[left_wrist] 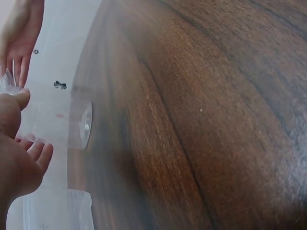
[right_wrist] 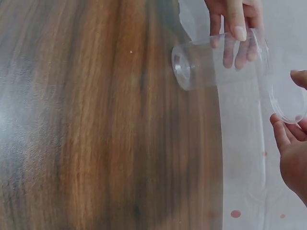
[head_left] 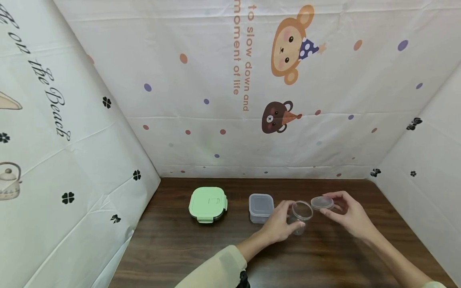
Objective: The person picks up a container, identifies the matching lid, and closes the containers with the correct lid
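Observation:
My left hand (head_left: 279, 225) grips a clear round jar (head_left: 301, 212) near its rim. The jar's mouth is uncovered, and in the right wrist view its see-through body (right_wrist: 199, 62) shows with the fingers around the upper part. To the right, my right hand (head_left: 352, 215) pinches a clear round lid (head_left: 321, 203) by the edge between thumb and fingers. The lid is beside the jar's rim with a small gap between them. In the left wrist view the base of the jar (left_wrist: 86, 125) shows over the table, while the fingers hide part of the lid.
A clear square container (head_left: 261, 207) stands just left of the jar. Farther left is a green-lidded lunch box (head_left: 207, 203). Printed white cloth (head_left: 201, 148) encloses the dark wooden table (head_left: 173, 248) at the back and both sides.

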A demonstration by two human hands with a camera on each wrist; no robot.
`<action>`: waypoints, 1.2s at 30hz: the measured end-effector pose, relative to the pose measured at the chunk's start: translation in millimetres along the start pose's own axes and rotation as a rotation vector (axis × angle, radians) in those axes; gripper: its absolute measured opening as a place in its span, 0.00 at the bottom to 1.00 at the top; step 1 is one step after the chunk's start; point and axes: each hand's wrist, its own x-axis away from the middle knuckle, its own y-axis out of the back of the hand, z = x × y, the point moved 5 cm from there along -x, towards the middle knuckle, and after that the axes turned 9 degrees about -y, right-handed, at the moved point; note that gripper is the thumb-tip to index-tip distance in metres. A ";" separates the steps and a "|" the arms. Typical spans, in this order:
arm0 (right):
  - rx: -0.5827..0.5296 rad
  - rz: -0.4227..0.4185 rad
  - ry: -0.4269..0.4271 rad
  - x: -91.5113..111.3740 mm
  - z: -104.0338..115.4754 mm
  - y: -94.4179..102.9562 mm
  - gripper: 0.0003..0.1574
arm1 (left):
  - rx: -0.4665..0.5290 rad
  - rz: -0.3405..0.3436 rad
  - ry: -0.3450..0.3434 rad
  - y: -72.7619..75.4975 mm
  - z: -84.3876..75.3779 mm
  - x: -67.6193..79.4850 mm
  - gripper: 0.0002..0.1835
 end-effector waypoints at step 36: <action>-0.168 0.066 0.105 -10.9 14.5 -34.7 0.31 | 0.083 -0.023 0.006 -3.1 7.3 1.0 0.34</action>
